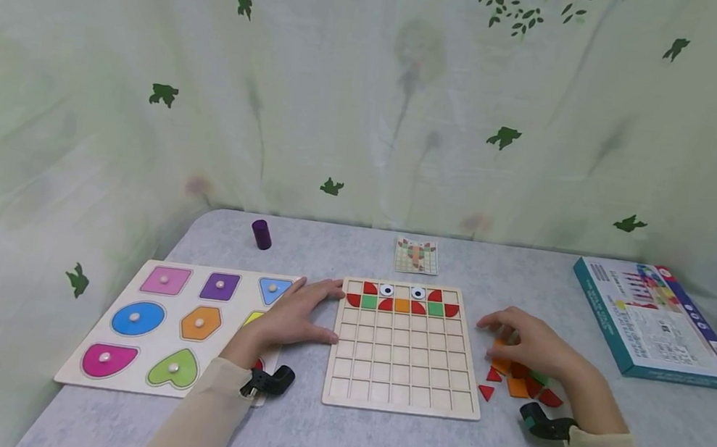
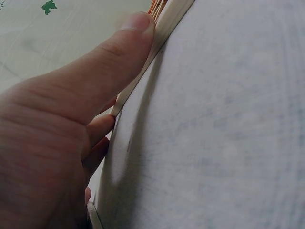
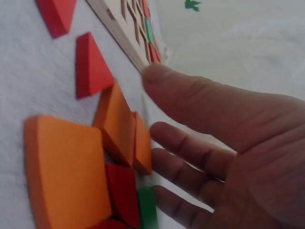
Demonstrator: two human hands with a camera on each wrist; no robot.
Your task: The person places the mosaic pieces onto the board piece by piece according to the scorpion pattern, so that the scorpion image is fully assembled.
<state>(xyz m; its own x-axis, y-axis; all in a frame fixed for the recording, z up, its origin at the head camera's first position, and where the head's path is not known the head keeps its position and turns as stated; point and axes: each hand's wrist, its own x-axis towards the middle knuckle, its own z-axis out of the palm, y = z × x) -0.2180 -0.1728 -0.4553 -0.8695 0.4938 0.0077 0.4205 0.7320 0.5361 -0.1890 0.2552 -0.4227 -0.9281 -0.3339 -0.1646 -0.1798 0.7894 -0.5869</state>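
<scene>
A wooden grid board (image 1: pixel 406 361) lies flat on the table, its two upper rows partly filled with red, green and orange pieces and two eye pieces. My left hand (image 1: pixel 296 315) touches the board's left edge with thumb and fingertips; in the left wrist view the thumb (image 2: pixel 114 62) lies against the rim. To the board's right, my right hand (image 1: pixel 539 344) hovers over a loose pile with fingers spread and nothing between them. The pile has orange squares (image 3: pixel 71 171), red triangles (image 3: pixel 93 69), red rounded pieces (image 1: pixel 551 398) and a green piece (image 3: pixel 147 207), partly hidden under the hand.
A knob puzzle board (image 1: pixel 165 338) with coloured shapes lies on the left, partly under my left forearm. Behind the grid board is a small pattern card (image 1: pixel 417 256). A dark purple cylinder (image 1: pixel 262 234) stands back left; a flat teal-edged box (image 1: pixel 663 321) lies at right.
</scene>
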